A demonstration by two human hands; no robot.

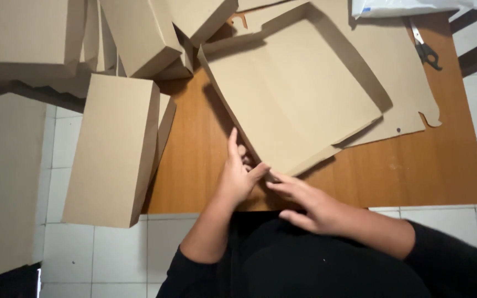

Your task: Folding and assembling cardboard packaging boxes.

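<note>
A half-folded brown cardboard box [299,94] lies tilted on a wooden board [415,165], its walls raised along the top and left. My left hand [238,174] presses against the box's near left wall, fingers pointing up along it. My right hand [305,201] touches the box's near corner with its fingertips, fingers spread flat. Both hands meet at that corner. My black sleeves fill the bottom of the view.
Several finished cardboard boxes [114,149] are piled at the left and top left. A flat cardboard sheet [409,105] lies under the box. Black-handled scissors [425,48] rest at the top right beside a white plastic bag [404,6]. White tiled floor [100,248] surrounds the board.
</note>
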